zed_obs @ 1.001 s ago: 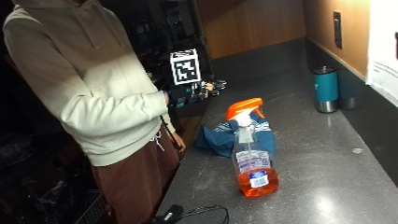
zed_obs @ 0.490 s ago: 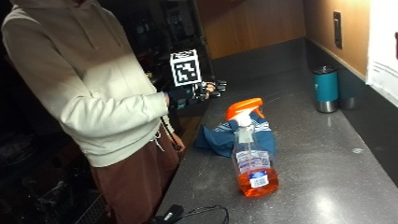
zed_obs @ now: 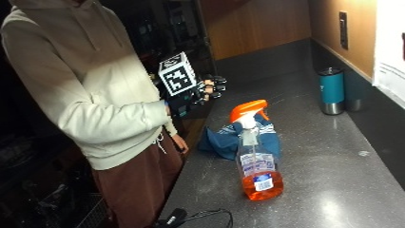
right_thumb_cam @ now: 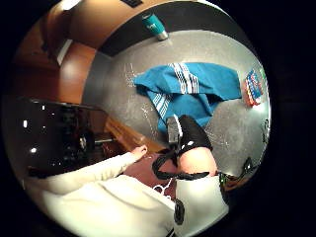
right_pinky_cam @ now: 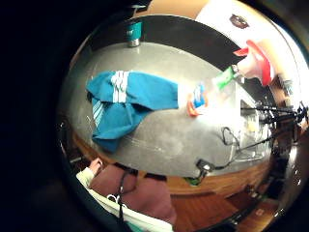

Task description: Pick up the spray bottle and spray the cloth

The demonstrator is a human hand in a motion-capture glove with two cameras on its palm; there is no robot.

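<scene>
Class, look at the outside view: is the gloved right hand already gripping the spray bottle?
No. The gloved right hand is raised in the air beside the counter's edge, apart from the spray bottle, which stands untouched on the counter.

The spray bottle (zed_obs: 255,156) hides part of the cloth (zed_obs: 225,140); its label seems too small to read.

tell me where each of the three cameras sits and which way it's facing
Outside view: beside the counter, facing the person's raised gloved right hand, spray bottle, blue cloth.
Little finger side palm view: above the counter, facing cloth and bottle; their trousers show.
Thumb side palm view: same hand, facing the cloth; gloved thumb, sleeve show.
All share the teal tumbler.
</scene>
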